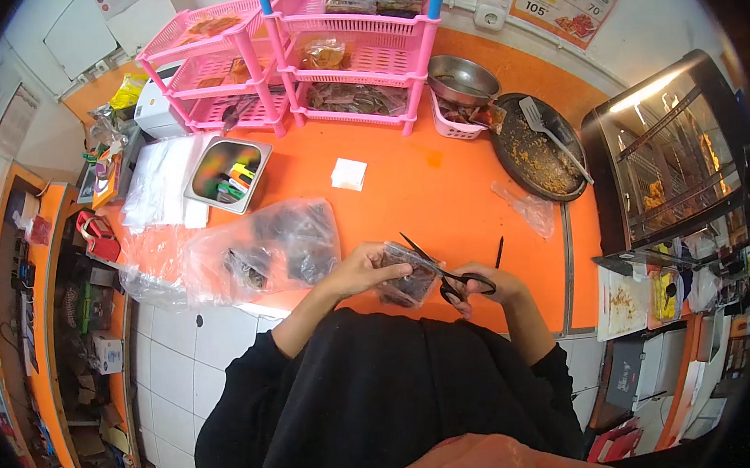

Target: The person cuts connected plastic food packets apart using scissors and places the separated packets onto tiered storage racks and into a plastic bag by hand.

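Note:
My left hand (362, 271) grips a clear plastic packet (415, 285) with dark contents, near the front edge of the orange table. My right hand (488, 285) has its fingers through the handles of black scissors (453, 279). The scissors' blades reach up and left across the packet's upper right side. I cannot tell whether they are cutting the plastic. To the left lies a large clear plastic bag (211, 254) with more dark packets (301, 235) in it. A thin black pen-like stick (500, 251) lies right of the scissors.
Pink racks (355, 79) stand at the back. A metal container (230, 174) with markers is at left, a white paper square (349, 174) mid-table. A dark round pan (534, 149) with a spatula (555, 134) sits at right, beside a lit glass display cabinet (669, 152).

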Tool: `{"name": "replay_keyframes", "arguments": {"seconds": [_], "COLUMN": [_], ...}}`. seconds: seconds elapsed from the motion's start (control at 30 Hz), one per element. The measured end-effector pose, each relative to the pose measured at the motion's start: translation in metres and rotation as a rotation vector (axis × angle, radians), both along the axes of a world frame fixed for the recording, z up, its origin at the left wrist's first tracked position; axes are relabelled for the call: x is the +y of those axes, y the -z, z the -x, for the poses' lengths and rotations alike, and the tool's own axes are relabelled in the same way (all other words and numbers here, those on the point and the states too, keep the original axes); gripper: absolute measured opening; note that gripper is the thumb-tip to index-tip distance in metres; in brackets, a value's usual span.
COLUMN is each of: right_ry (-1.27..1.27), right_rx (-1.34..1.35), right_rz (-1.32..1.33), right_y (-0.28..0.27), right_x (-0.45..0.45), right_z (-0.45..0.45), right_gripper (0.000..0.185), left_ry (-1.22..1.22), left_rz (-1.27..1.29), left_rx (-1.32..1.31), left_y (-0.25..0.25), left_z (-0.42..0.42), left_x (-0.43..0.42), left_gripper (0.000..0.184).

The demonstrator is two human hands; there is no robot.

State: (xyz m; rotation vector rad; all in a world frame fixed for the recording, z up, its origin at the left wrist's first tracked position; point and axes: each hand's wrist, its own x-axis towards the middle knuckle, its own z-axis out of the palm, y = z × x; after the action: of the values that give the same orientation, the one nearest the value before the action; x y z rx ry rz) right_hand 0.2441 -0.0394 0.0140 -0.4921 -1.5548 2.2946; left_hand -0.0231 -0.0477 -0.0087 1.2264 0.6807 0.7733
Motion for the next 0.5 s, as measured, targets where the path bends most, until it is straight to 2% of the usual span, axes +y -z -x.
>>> {"name": "replay_keyframes", "arguments": {"seconds": [0.07,0.17,0.37,0.47,0.5], "right_ry": [0.019,0.061,0.192,0.159,0.145], "right_rx": [-0.010,-0.287,-0.144,-0.201,-0.205], "right_rz": [0.020,-0.022,0.065,0.074,0.064], "right_y": [0.001,0.001,0.005,0.008,0.012], "right_x": [-0.001,0.002,-0.013,-0.005,-0.004], "right_z": [0.001,-0.005,0.018,0.018,0.016], "right_gripper": [0.048,0.057,0.054,0.055,0.049], "left_ry": [0.002,0.005,0.082,0.063,0.052], "left_rz": [0.022,0.060,0.109,0.102,0.097], "left_rx": [-0.032,-0.054,0.002,-0.030,-0.051], "left_y": [0.006,0.003,0.005,0.012,0.016], "left_z": [-0.001,0.001,0.003,0.004,0.005], "left_x": [0.001,0.001,0.002,0.005,0.005], "left_gripper": [0.027,0.028,0.026,0.026,0.026]}}
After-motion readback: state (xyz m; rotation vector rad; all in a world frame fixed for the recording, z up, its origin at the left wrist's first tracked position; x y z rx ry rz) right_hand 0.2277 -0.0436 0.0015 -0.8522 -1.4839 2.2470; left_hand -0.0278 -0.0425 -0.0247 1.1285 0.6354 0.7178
